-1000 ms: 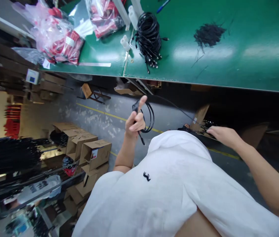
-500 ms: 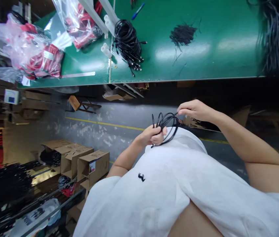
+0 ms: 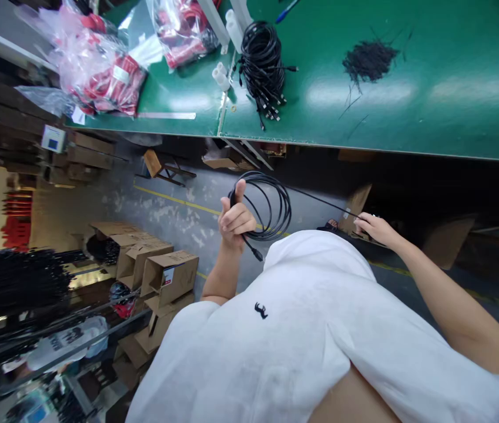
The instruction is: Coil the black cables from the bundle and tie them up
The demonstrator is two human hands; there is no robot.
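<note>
A looped black cable [image 3: 283, 208] hangs in front of my white shirt, below the table edge. My left hand [image 3: 235, 224] is closed around one side of the loops, with thumb and index finger raised. A connector end [image 3: 257, 254] dangles just under that hand. From the coil a straight length runs to the right, where my right hand [image 3: 375, 228] pinches its far part. On the green table lies a bundle of coiled black cables [image 3: 263, 61] with metal plugs. To its right is a small heap of thin black strands [image 3: 369, 60].
The green table [image 3: 320, 111] spans the top of the view, bearing plastic bags of red cables [image 3: 114, 85], white cylinders [image 3: 221, 76], a steel ruler [image 3: 167, 116] and a blue pen [image 3: 287, 10]. Cardboard boxes [image 3: 174, 276] stand at left, near a wooden stool [image 3: 154, 164].
My left hand has moved left and up, and the cable loops have opened wider. My right hand has drawn away to the right and down, stretching a length of cable between the hands.
</note>
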